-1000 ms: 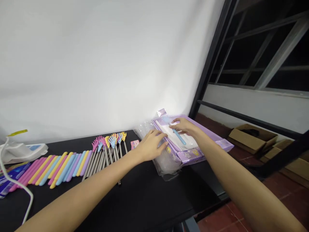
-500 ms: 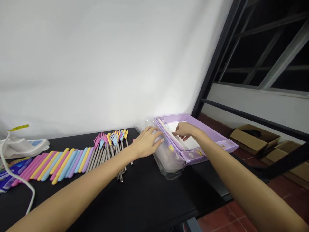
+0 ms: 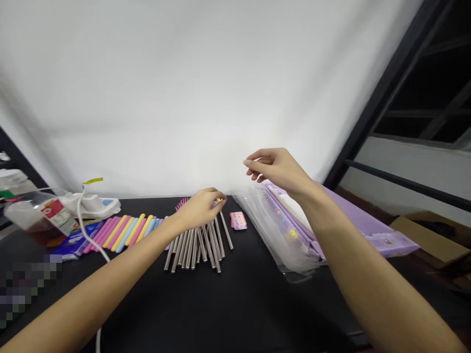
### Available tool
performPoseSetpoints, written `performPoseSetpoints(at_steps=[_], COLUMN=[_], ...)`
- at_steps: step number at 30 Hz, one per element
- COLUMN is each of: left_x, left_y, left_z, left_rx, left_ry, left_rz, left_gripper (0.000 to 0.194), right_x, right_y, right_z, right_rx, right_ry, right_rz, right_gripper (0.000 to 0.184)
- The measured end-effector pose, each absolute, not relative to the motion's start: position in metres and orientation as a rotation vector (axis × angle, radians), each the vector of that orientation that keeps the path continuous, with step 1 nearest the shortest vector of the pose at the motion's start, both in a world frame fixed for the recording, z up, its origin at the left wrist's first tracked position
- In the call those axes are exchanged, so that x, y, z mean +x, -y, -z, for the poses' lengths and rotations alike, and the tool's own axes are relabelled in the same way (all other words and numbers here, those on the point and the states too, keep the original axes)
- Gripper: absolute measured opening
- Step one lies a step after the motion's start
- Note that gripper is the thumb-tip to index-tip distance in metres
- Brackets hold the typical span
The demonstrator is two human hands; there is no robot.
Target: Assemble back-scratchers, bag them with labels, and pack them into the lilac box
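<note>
My left hand (image 3: 200, 208) hovers over the coloured, hand-shaped heads of a bunch of back scratchers (image 3: 191, 247), whose metal rods fan toward me on the black table. Its fingers are loosely bent and apart; a bit of a yellow head shows by the thumb, and whether it touches is hidden. My right hand (image 3: 274, 166) is raised above the near-left side of an open purple box (image 3: 353, 215). The fingers are loosely curled with gaps, and I see nothing in them. Pastel plastic tubes (image 3: 125, 233) lie in a row to the left of the rods.
Clear plastic wrap (image 3: 275, 235) lies along the box's left side. Between it and the rods is a small pink card stack (image 3: 238, 220). At left are a power strip (image 3: 99, 206), a white cable (image 3: 90, 238), a blue packet (image 3: 75, 242) and a bottle (image 3: 44, 215). Cardboard boxes (image 3: 430, 238) stand at right.
My right hand has risen out of the purple box. My left hand has moved left from the plastic wrap to over the back scratcher heads. The view has turned left.
</note>
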State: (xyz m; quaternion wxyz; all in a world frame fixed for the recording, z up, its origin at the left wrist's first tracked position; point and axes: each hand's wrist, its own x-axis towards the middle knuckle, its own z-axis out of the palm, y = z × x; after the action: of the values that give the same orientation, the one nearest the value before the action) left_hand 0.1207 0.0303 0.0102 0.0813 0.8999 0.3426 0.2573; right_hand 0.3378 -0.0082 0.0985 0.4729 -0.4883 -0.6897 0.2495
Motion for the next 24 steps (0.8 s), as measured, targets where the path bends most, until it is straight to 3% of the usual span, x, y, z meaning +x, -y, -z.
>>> performPoseSetpoints(at_steps=[4, 14, 20, 24], left_x=[0.079, 0.044, 0.055, 0.058], left_y=[-0.027, -0.005, 0.006, 0.007], left_z=[0.000, 0.035, 0.028, 0.032], left_rx=[2.647, 2.826, 2.798, 2.917], left_ry=[-1.159, -1.356, -1.216, -1.166], left_rz=[-0.801, -0.838, -0.865, -0.793], left_gripper=[0.028, 0.025, 0.025, 0.025], right_x=[0.300, 0.262, 0.260, 0.264], right_y=[0.000, -0.006, 0.011, 0.018], right_z=[-0.078, 0.037, 0.012, 0.001], right_rx=[-1.111, -1.433, -0.802, -0.632], right_ry=[1.644, 1.873, 1.238, 1.193], right_rz=[-0.613, -0.549, -1.378, -1.494], right_gripper=[0.020, 0.006, 0.048, 0.070])
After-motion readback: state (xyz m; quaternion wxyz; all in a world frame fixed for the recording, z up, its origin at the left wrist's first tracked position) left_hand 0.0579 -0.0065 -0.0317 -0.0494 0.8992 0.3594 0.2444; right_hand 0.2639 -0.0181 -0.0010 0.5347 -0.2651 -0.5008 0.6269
